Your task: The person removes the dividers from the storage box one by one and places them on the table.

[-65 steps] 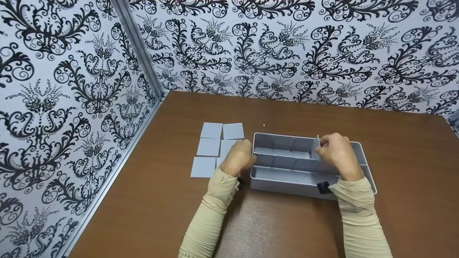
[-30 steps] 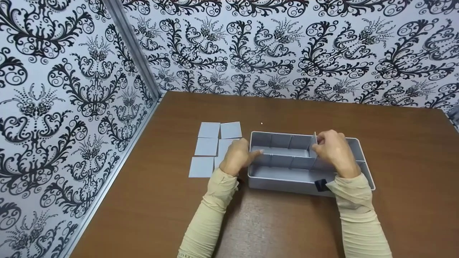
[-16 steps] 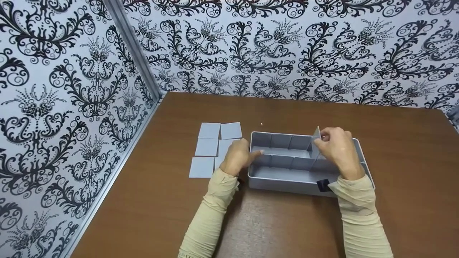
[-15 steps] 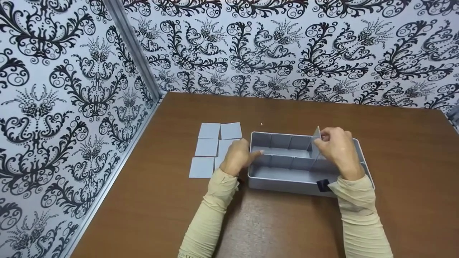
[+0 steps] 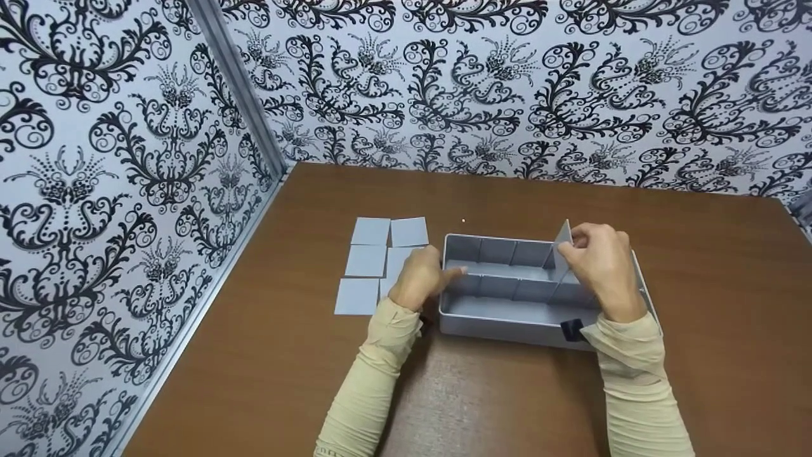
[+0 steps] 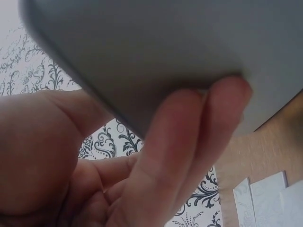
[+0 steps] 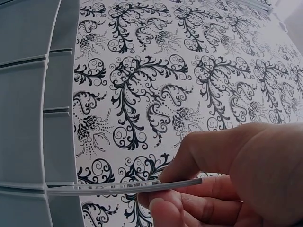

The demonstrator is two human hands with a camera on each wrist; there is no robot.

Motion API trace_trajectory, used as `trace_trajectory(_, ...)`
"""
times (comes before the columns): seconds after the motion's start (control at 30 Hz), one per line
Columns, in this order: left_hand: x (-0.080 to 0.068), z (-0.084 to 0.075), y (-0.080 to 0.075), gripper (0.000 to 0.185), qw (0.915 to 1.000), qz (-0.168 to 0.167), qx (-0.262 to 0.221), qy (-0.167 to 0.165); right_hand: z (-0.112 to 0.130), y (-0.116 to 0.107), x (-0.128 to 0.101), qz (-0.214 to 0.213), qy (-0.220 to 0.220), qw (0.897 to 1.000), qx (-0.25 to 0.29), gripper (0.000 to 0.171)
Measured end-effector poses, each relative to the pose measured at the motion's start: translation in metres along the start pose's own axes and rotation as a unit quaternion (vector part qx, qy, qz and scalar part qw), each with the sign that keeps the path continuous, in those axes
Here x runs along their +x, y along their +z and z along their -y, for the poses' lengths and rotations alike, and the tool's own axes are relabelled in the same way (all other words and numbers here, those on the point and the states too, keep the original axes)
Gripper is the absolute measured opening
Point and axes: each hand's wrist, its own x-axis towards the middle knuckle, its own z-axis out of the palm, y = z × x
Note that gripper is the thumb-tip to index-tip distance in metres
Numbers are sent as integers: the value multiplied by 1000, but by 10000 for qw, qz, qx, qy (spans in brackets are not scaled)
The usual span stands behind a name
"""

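A long grey plastic organizer box (image 5: 501,330), split lengthwise by a middle wall, sits on the table. My left hand (image 5: 419,277) grips its left end: the thumb lies over the rim, and two fingertips (image 6: 177,113) press the outside of the wall (image 6: 142,42) in the left wrist view. My right hand (image 5: 599,260) pinches a thin grey divider (image 5: 562,254) between thumb and fingers. This divider stands upright in the back compartment, its top well above the rim. In the right wrist view the divider (image 7: 104,189) reaches edge-on to the slot line of the box.
Several flat grey square panels (image 5: 357,296) lie in two columns on the brown table (image 5: 266,355), left of the box; the left hand partly covers some. Patterned walls (image 5: 482,95) stand behind and at the left. A tiny white speck (image 5: 463,221) lies behind the box.
The right hand has risen slightly with the divider, which now sticks up higher above the rim. Since the oldest frame, the left thumb has moved over the box's left rim.
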Motion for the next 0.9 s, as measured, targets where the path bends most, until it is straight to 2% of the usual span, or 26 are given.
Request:
trace_trajectory(0.3, 0, -1, 0, 43, 9999, 79, 115, -71, 4, -12, -2, -488, 190, 9985, 143, 26)
trace_trajectory(0.6, 1, 0, -2, 42, 9997, 146, -60, -164, -10, -39, -2, -184, 772, 9967, 142, 31)
trace_trajectory(0.9, 2, 0, -1, 45, 9995, 206, 19, -228, -45, -71, -12, -71, 999, 9949, -139, 35)
